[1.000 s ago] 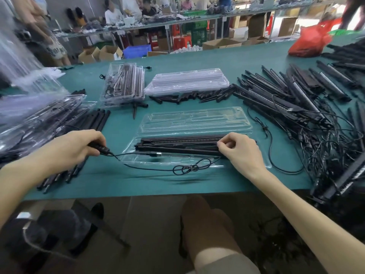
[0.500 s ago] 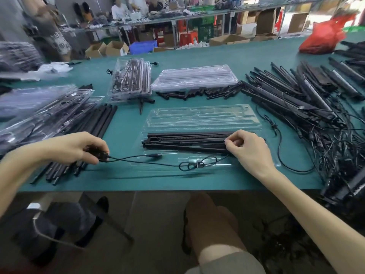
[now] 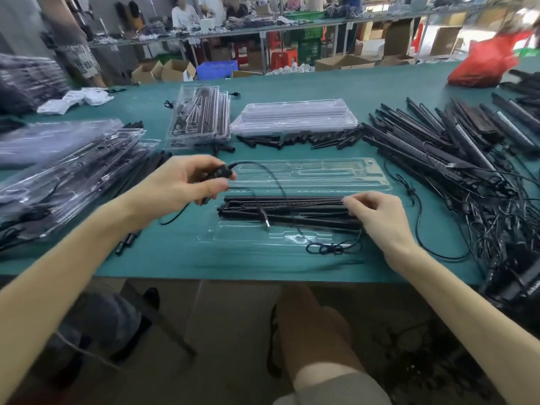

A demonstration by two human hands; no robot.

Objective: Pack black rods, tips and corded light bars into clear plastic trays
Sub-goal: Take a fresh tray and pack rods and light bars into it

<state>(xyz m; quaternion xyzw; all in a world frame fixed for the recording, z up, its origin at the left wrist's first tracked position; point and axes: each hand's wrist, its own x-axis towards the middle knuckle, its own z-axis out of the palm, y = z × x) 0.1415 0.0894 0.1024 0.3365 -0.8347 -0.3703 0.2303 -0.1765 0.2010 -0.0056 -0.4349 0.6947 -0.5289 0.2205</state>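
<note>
I see my left hand (image 3: pixel 181 185) pinching the cord switch (image 3: pixel 221 172); my right hand (image 3: pixel 377 213) grips the bar bundle (image 3: pixel 286 206) in the tray (image 3: pixel 336 173), near the table (image 3: pixel 292 267) front edge.

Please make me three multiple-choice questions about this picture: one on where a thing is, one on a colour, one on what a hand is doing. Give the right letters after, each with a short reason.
1. Where does the red bag lie?
A. At the table's far right.
B. At the near left edge.
C. On the floor.

2. What colour is the table cover?
A. White.
B. Green.
C. Yellow.

3. What is the left hand doing?
A. Lying flat on the table.
B. Lifting a lid.
C. Holding the black box on the cord.

Answers:
1 A, it sits far right, beyond the loose bars.
2 B, green shows between all the parts.
3 C, its fingers pinch the box above the tray.
</note>
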